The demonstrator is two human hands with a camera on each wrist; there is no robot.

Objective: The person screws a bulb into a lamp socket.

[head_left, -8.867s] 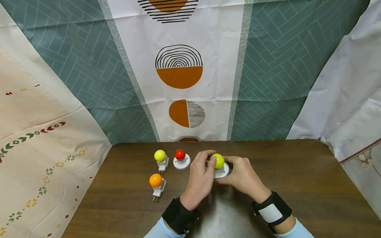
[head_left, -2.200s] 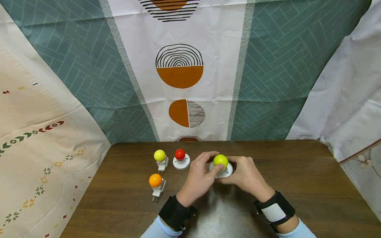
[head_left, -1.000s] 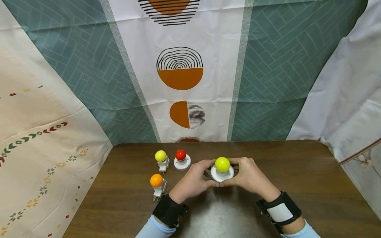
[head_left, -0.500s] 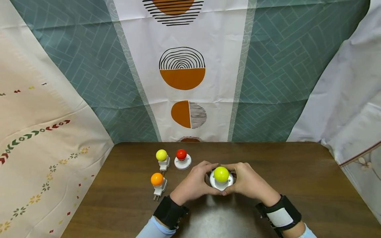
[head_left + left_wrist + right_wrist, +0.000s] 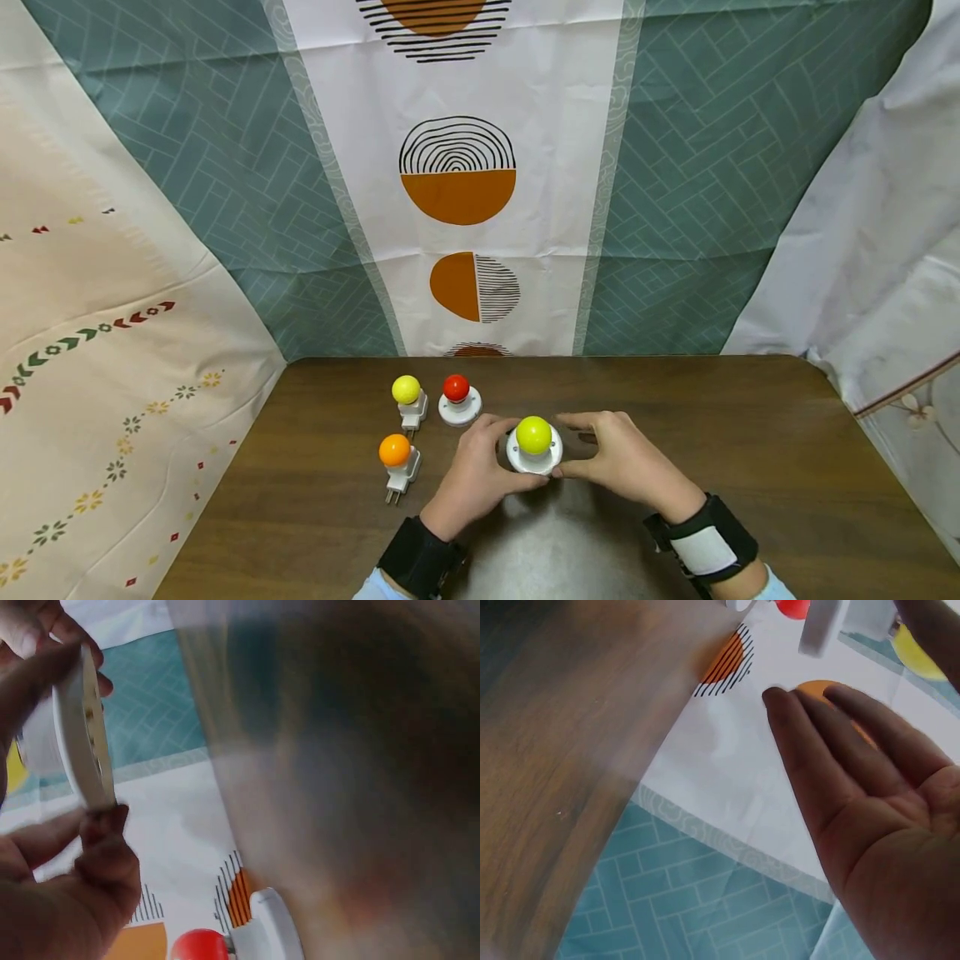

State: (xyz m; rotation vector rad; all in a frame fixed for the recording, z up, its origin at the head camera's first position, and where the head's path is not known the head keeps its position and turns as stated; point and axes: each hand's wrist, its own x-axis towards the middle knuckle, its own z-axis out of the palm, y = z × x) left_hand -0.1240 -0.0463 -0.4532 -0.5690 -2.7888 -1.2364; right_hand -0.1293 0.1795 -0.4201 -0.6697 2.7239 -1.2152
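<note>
A yellow-green bulb (image 5: pixel 533 435) sits upright in a round white lamp holder (image 5: pixel 514 457). My left hand (image 5: pixel 471 475) grips the holder's rim between thumb and fingers. In the left wrist view the holder (image 5: pixel 71 750) is edge-on and off the table, part of its underside showing. My right hand (image 5: pixel 618 462) is at the holder's right side, its thumb tip near the front right rim; whether it touches is unclear. In the right wrist view the right hand's (image 5: pixel 877 795) fingers are extended and apart from the holder (image 5: pixel 825 626).
To the left on the wooden table (image 5: pixel 750 467) stands a red bulb (image 5: pixel 456 387) in a similar round holder. Farther left lie a yellow bulb (image 5: pixel 406 389) and an orange bulb (image 5: pixel 394 450), each in a white plug-in socket. A patterned cloth (image 5: pixel 675 208) hangs behind the table.
My left thumb, earlier on the yellow-green bulb, moved to the holder's rim. Both hands held the holder and brought it nearer. It has since shifted left, and the right fingers came off it.
</note>
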